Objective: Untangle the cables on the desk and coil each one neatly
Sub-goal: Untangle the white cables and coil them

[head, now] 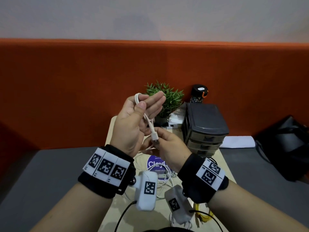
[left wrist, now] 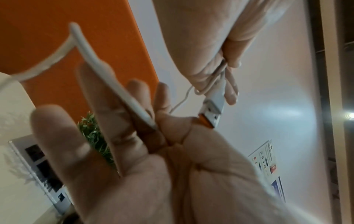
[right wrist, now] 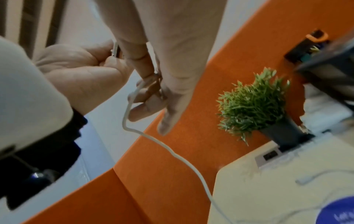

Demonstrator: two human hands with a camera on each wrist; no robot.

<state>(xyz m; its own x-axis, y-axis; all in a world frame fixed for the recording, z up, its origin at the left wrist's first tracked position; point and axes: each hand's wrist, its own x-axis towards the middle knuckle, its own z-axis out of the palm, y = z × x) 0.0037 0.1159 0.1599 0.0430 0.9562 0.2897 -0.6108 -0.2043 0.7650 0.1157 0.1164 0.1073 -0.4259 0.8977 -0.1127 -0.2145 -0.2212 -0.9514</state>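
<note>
I hold a white USB cable (head: pixel 145 117) up above the desk (head: pixel 115 213). My left hand (head: pixel 147 102) is raised palm towards me, its thumb pressing a loop of the cable against the fingers. Just below, my right hand (head: pixel 160 139) pinches the cable beside its USB plug (head: pixel 155 141). The left wrist view shows the cable (left wrist: pixel 91 60) crossing my left hand's fingers (left wrist: pixel 114 118), with the orange-tipped plug (left wrist: pixel 212 110) in my right hand (left wrist: pixel 220 60). From my right hand (right wrist: pixel 162 91) the cable (right wrist: pixel 172 151) trails down towards the desk. More white cable (head: pixel 163 180) lies tangled under my wrists.
A yellow cable (head: pixel 203 213) lies near the front right. Behind my hands stand a potted plant (head: pixel 168 101), a dark drawer unit (head: pixel 204 124) and a black bottle (head: pixel 199 93). An orange partition (head: pixel 66 89) closes the back. A black bag (head: pixel 287 148) sits at right.
</note>
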